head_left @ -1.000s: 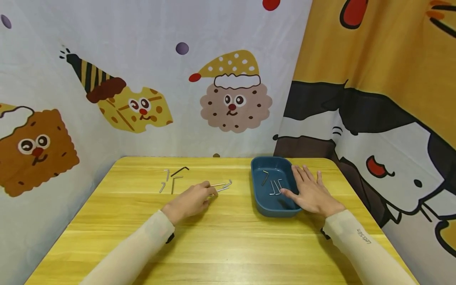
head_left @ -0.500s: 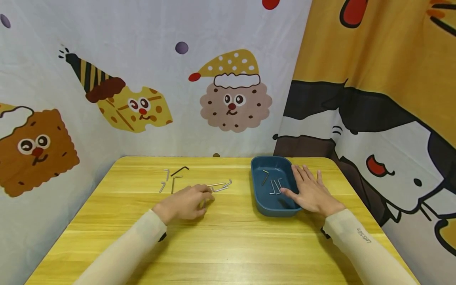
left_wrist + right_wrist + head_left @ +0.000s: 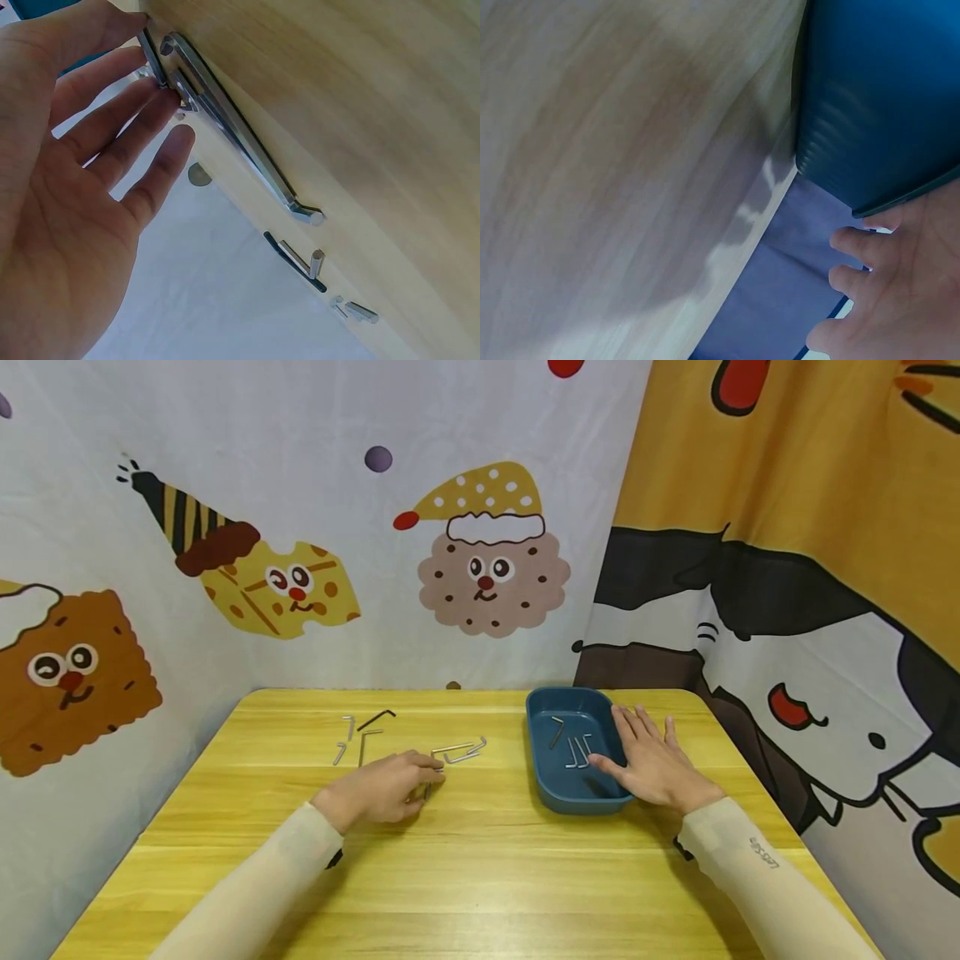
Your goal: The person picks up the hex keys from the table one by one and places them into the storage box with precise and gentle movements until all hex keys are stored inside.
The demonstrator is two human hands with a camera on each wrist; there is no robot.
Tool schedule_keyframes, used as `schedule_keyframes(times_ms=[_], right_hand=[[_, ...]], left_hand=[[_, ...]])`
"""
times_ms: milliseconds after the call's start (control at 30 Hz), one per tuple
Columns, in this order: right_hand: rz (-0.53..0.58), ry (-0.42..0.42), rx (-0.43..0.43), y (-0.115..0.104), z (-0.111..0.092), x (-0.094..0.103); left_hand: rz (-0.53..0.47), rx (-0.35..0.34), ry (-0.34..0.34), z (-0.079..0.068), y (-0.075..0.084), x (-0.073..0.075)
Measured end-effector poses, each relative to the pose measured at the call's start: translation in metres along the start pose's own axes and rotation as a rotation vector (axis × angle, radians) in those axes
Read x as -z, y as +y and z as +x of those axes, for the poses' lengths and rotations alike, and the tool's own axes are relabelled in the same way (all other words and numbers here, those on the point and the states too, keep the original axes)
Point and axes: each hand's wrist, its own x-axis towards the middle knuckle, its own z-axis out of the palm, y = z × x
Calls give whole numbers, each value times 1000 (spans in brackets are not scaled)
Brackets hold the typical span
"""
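My left hand (image 3: 382, 787) is low over the table, pinching a hex key (image 3: 154, 58) between thumb and fingertips. In the head view most of that key is hidden by the hand. Just right of the fingers lie several loose hex keys, among them a brass-coloured one (image 3: 453, 748) and a silver one (image 3: 462, 758). A longer hex key (image 3: 240, 127) rests on the table beside the hand in the left wrist view. My right hand (image 3: 656, 764) lies with straight fingers against the right side of a blue plastic tray (image 3: 581, 806), its thumb over the rim. Several hex keys (image 3: 577, 752) are in the tray.
Beyond the left hand are a black hex key (image 3: 377, 719), a dark brass-toned one (image 3: 363, 745) and two small silver ones, the nearer (image 3: 340, 753) to the left. The wooden table (image 3: 480, 877) meets a printed cloth backdrop (image 3: 420, 660) behind.
My left hand has drawn back to the left from the cluster of hex keys, leaving the brass-coloured and silver keys more exposed. The right hand stays at the tray.
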Motion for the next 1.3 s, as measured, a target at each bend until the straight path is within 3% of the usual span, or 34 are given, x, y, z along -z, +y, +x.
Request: schedule_keyframes(times_ms=[567, 967, 1300], right_hand=[[-9, 3, -4, -3, -1, 3], [11, 9, -2, -2, -2, 2], [3, 7, 1, -1, -2, 1]], left_hand=[[43, -48, 23, 3, 4, -2], [1, -17, -22, 3, 5, 1], [43, -6, 6, 11, 14, -1]])
